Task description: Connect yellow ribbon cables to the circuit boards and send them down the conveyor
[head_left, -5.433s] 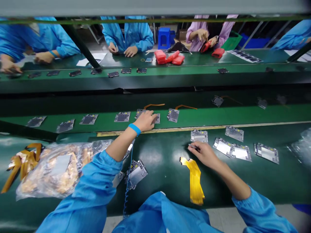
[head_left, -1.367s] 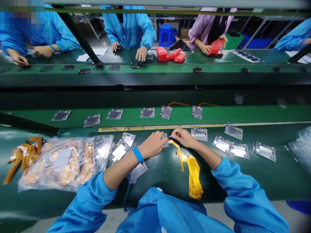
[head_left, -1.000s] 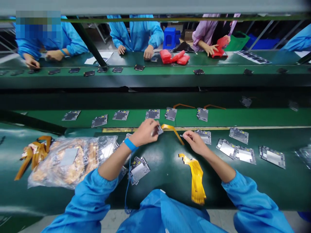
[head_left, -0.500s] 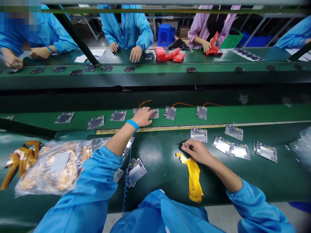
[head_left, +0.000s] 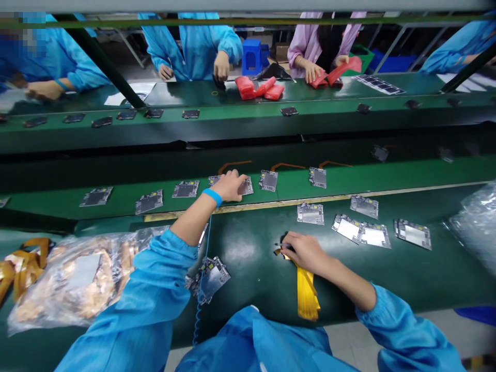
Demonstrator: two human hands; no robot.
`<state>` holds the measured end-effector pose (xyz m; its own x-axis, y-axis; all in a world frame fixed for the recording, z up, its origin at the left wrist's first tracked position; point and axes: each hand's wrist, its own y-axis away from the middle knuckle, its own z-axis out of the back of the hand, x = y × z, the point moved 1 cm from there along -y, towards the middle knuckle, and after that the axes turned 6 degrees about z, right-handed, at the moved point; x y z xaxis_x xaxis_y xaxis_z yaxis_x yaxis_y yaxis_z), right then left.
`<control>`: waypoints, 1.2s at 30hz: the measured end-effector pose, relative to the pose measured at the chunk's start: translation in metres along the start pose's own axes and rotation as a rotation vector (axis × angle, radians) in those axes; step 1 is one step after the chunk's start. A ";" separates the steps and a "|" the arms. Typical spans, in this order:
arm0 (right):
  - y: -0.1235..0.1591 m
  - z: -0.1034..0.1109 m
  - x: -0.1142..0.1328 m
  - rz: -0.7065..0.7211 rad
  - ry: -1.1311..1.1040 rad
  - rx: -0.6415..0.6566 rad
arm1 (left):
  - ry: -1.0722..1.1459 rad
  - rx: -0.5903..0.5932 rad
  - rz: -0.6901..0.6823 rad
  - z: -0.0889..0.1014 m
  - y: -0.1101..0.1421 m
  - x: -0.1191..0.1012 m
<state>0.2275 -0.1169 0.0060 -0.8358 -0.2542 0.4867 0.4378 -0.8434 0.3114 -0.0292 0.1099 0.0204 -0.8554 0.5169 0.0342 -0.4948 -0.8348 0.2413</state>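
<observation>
Loosely fanned, the yellow flex cables [head_left: 307,297] lie on the green bench [head_left: 251,235] in front of the person, flat, glossy strips whose upper ends run under the right hand [head_left: 306,252]. Its fingertips are pinched on a slim grey tool [head_left: 279,245], just beside the dark cable ends. A careless poke there could, I'd judge, crease the thin film or scratch a contact, and a dragging wrist could skew the whole bundle.

Farther out, the left hand [head_left: 229,186] curves over the green belt [head_left: 289,192], fingers bent down onto a circuit board [head_left: 246,186]; whether they grip it, I cannot tell. A board with an orange ribbon [head_left: 235,164] sits partly behind that hand, and a snagged ribbon might strain its joint. The coiled blue cord [head_left: 197,315] crosses stacked boards [head_left: 215,279], rigid and silver-faced, and could catch their edges. Left of it slumps a crinkly clear bag [head_left: 83,274] of coppery pieces.
</observation>
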 end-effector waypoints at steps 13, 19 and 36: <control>-0.018 0.011 -0.014 0.040 -0.323 -0.072 | 0.087 -0.062 -0.190 -0.025 0.112 -0.053; -0.047 0.010 -0.016 0.113 -0.425 -0.128 | 0.094 -0.088 -0.341 -0.025 0.110 -0.059; -0.099 0.006 -0.013 0.049 -0.338 -0.163 | 0.173 -0.101 -0.392 -0.037 0.101 -0.058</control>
<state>0.1975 -0.0274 -0.0259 -0.6467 -0.1488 0.7481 0.3933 -0.9054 0.1600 -0.0358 -0.0115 0.0069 -0.6085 0.7663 -0.2061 -0.7925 -0.6003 0.1078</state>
